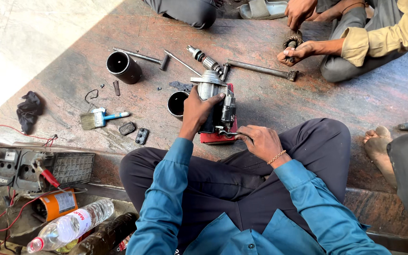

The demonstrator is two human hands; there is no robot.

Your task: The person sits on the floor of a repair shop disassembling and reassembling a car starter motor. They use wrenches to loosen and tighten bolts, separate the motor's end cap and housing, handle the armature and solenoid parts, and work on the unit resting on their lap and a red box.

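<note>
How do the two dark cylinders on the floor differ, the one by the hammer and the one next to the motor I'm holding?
The far cylinder lies clear of everything, its whole dark body and open mouth showing. The near cylinder sits against the motor, partly hidden behind the left hand, so mostly its mouth shows. The far one looks larger in this view. Both are dark, hollow, open-ended tubes resting on the stone floor.

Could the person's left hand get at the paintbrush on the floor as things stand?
Probably yes, but not straight away: the left hand is clamped around the motor housing and would have to let go. The paintbrush lies on open floor on that side, with only two small black parts nearby.
</note>
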